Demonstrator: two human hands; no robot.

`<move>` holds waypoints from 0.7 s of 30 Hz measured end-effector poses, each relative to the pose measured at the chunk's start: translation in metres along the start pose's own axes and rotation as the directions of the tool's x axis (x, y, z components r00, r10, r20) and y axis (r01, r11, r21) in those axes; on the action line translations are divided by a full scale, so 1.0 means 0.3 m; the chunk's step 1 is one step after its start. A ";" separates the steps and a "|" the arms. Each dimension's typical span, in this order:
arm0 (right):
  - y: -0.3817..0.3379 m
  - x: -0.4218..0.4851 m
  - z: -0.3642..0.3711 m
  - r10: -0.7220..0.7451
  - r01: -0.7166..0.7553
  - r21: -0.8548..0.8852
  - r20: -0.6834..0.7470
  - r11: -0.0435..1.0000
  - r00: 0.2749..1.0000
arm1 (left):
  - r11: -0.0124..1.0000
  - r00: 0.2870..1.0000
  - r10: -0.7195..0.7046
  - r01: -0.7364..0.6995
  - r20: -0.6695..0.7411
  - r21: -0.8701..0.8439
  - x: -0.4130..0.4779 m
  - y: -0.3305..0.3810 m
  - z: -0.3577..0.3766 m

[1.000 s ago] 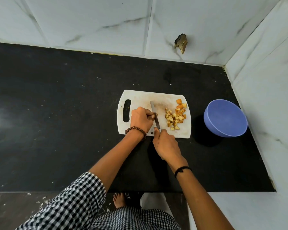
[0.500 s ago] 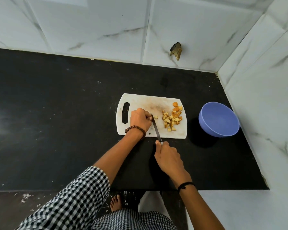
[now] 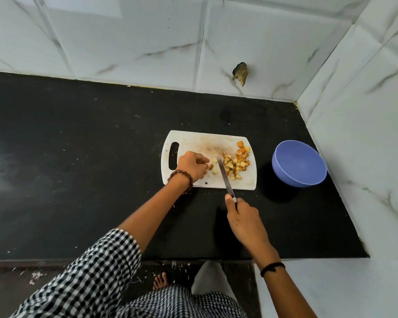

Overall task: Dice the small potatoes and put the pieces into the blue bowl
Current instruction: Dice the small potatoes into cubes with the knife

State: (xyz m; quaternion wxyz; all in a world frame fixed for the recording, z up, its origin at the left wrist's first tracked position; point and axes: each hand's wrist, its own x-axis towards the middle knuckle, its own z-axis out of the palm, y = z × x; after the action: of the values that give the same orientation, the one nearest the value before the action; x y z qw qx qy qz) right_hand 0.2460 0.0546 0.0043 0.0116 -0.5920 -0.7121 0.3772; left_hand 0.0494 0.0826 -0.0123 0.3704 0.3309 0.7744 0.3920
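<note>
**Dicing nearly done, bowl not yet filled**

The potato pieces lie heaped at the right end of the white cutting board, centre of the frame on the black tabletop. A few loose bits sit just left of the heap. The blue bowl stands off the board's right edge, and I see nothing in it.

The right hand is wrapped around the handle of the knife, below the board, with the blade reaching up to the heap's left side. The left hand rests on the board with fingers curled down by the loose bits; I cannot tell whether it pinches one.

These dice look light and firm, likely damp and slick on the cut faces, and prone to roll. Picking them singly would be slow. I reckon gathering them against the flat of the blade with a cupped hand, or tipping the board over the bowl, suits better.

Compared with half a second ago, the blade has shifted right, away from the left fingers and towards the heap, and more loose bits show between them.
</note>
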 end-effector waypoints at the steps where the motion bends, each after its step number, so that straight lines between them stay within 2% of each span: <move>1: -0.006 0.000 0.001 -0.014 0.014 -0.005 0.005 1.000 1.000 | 1.000 1.000 -0.005 0.005 -0.001 -0.006 -0.001 0.000 -0.003; 7: -0.056 0.016 0.038 -0.087 0.093 -0.086 0.065 0.992 0.994 | 0.998 0.994 0.012 -0.006 -0.112 0.057 0.011 -0.019 -0.023; 10: -0.043 0.027 0.041 -0.087 0.090 -0.145 0.030 0.985 0.996 | 0.994 0.993 0.016 -0.003 -0.120 0.109 0.005 -0.033 -0.038; 15: 0.014 0.052 -0.024 -0.031 0.022 -0.142 -0.065 0.990 0.997 | 0.998 0.994 0.003 0.005 -0.113 0.069 -0.003 -0.048 -0.051; 21: 0.019 0.065 -0.056 -0.036 0.018 -0.185 -0.089 0.982 0.995 | 0.998 0.994 0.026 -0.019 -0.104 0.068 -0.011 -0.036 -0.034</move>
State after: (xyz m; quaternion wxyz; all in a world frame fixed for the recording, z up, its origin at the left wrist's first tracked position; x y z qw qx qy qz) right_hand 0.2527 0.0801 0.0046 -0.0053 -0.5976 -0.7507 0.2817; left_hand 0.0402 0.0712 -0.0162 0.3139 0.3307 0.8015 0.3869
